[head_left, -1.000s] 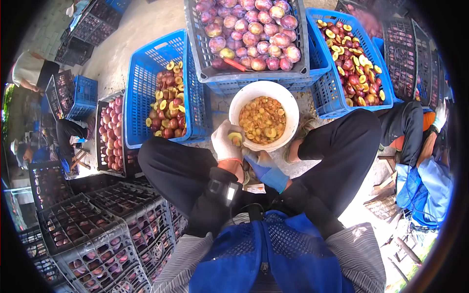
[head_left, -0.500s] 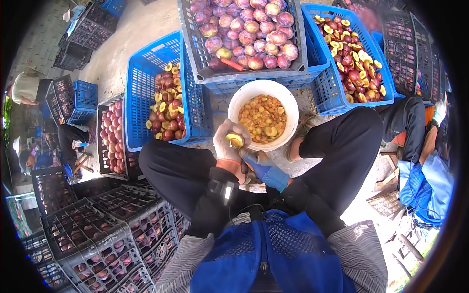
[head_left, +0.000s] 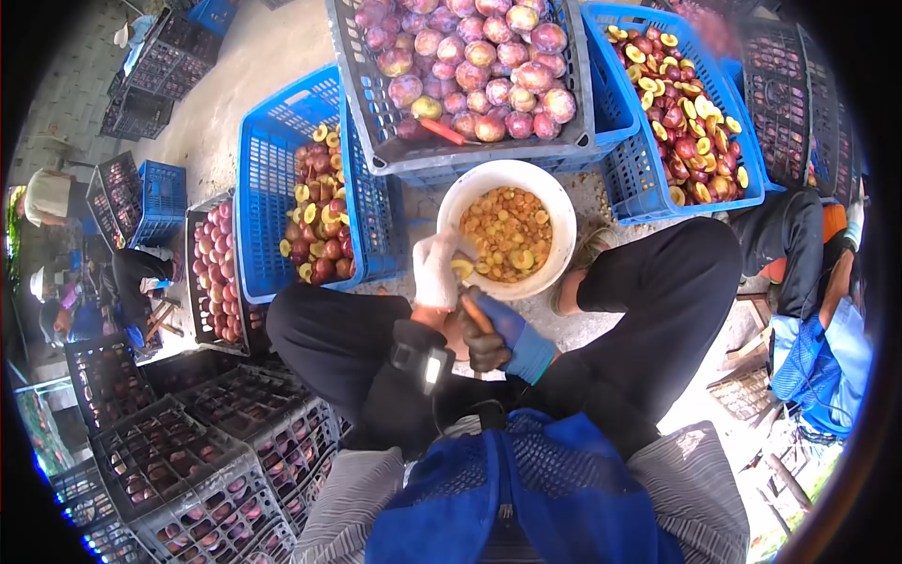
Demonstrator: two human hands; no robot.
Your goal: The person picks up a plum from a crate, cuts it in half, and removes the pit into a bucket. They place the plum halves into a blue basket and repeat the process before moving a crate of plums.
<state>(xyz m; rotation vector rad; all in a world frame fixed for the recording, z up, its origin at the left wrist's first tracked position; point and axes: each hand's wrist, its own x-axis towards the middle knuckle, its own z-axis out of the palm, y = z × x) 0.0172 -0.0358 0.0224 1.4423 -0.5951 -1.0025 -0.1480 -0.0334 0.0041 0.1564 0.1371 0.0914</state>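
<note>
My left hand, in a white glove, is closed around a cut plum half at the near left rim of the white bucket. Yellow flesh shows at its fingertips. Just below it, my right hand, in a blue and dark grey glove, grips an orange-brown handle, apparently a knife's; its blade cannot be made out. Wet orange-brown plum pits and pulp lie in the white bucket, which stands between my feet.
Whole plums fill a dark crate beyond the bucket, with a red-handled tool on them. Blue crates of halved plums stand left and right. Stacked black crates are at my left. A co-worker sits at right.
My left hand has moved slightly up and left, turning the plum half toward the bucket. My right hand has drawn down a little, apart from it, and its handle now shows more.
</note>
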